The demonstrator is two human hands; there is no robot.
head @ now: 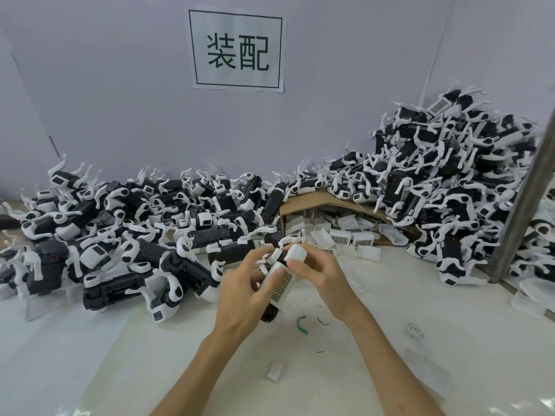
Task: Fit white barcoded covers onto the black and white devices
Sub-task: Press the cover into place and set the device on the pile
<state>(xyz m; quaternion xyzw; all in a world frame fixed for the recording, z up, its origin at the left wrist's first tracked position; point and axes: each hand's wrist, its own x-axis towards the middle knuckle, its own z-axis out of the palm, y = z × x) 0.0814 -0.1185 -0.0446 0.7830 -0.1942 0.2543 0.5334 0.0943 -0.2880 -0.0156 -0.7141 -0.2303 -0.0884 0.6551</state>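
Both hands hold one black and white device above the middle of the table. A white barcoded cover lies along its upper face, barcode up. My left hand grips the device from the left, fingers curled round its side. My right hand grips the far end and presses on the cover with thumb and fingers. The device's white legs stick out between my fingers. Its black lower end shows under my left palm.
Piles of black and white devices cover the left and the right. A cardboard box behind my hands holds loose barcoded covers. A grey post stands at the right. Small scraps and a white piece lie on the table.
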